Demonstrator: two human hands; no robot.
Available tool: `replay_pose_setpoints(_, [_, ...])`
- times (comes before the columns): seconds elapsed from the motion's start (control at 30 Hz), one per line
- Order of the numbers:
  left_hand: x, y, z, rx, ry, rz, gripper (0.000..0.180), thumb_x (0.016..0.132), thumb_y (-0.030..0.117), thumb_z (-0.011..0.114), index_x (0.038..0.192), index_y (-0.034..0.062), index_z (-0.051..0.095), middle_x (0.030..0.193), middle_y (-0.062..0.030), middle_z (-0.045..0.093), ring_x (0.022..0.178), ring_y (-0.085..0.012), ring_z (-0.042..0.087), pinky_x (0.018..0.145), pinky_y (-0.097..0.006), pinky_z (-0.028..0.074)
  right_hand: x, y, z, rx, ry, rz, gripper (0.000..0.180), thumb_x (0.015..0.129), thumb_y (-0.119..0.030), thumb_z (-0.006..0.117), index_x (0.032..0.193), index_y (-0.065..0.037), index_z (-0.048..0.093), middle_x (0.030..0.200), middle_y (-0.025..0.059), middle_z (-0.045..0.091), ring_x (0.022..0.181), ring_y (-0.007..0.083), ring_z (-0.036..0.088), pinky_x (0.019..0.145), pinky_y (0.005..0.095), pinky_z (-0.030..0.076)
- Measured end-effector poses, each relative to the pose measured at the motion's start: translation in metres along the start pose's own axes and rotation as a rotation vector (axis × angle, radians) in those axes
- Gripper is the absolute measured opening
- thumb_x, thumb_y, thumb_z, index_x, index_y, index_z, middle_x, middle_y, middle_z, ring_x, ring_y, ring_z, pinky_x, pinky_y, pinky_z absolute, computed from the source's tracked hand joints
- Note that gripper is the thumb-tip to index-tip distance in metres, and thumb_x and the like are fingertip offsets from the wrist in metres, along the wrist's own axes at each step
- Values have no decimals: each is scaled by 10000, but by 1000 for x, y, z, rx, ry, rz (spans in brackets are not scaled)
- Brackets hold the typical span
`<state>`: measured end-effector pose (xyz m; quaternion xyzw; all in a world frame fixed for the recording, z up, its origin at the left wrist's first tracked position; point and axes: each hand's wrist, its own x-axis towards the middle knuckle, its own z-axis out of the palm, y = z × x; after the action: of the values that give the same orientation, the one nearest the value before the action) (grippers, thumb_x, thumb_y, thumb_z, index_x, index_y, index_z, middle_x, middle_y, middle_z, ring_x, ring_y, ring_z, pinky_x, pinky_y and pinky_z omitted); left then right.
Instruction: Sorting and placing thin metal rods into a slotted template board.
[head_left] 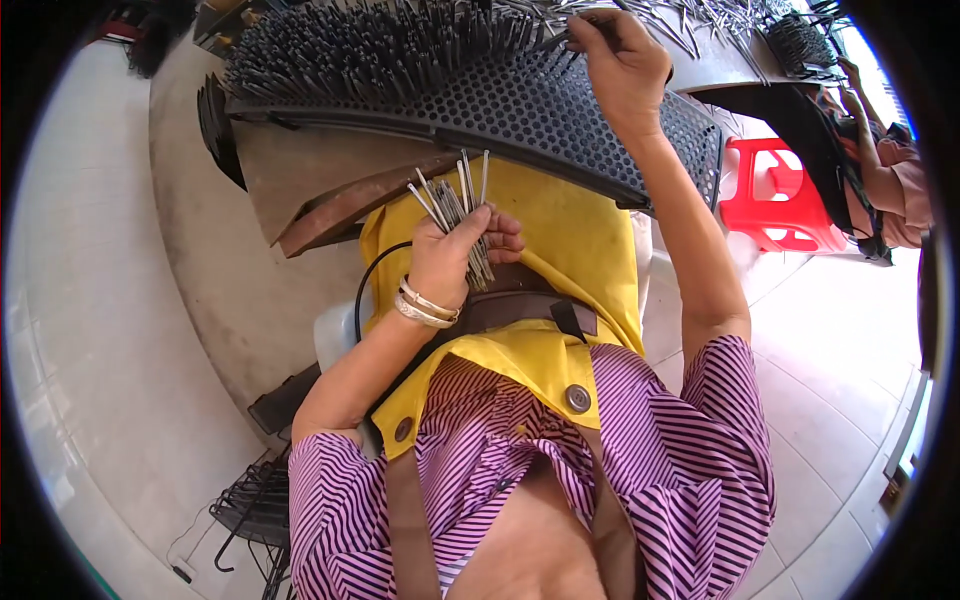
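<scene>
My left hand (pixel 445 255) is closed around a bundle of thin silvery metal rods (pixel 463 195), their upper ends fanned apart above the thumb. It hovers over the yellow apron on my lap, just short of the tray's near edge. Stretched out to the far right, my right hand (pixel 628 75) is above a black perforated tray (pixel 575 125). Its thumb and fingers are pinched together; what they hold is too small and dark to name. Many dark thin rods (pixel 380 55) stand upright in the tray's left and middle part, while bare holes show on its right.
Loose metal rods (pixel 690 20) lie scattered on the table behind the tray. A red plastic stool (pixel 780 200) stands at the right, near another person (pixel 880 175) with an arm by a dark basket (pixel 800 50). A black wire rack (pixel 250 510) is at the lower left.
</scene>
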<state>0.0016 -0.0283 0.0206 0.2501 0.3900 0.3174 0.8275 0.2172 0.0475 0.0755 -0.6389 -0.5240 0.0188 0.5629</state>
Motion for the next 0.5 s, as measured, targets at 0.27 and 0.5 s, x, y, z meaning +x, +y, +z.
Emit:
replay_pose_setpoints(0.27, [3, -2, -5, 2, -12, -12, 169, 875, 133, 517, 939, -22, 536, 844, -174, 612, 703, -259, 632, 607, -341, 545, 16, 15, 12, -147, -209, -115, 108, 732, -84, 613, 738, 19, 580, 649, 194, 555, 578, 314, 551, 543, 360, 424])
replay_pose_setpoints(0.5, [2, -1, -1, 33, 4, 0, 187, 875, 145, 517, 924, -33, 540, 815, -165, 613, 681, -236, 631, 587, -317, 542, 37, -6, 8, -244, -390, -192, 126, 671, -77, 611, 687, 38, 564, 661, 241, 541, 658, 395, 557, 572, 415, 428])
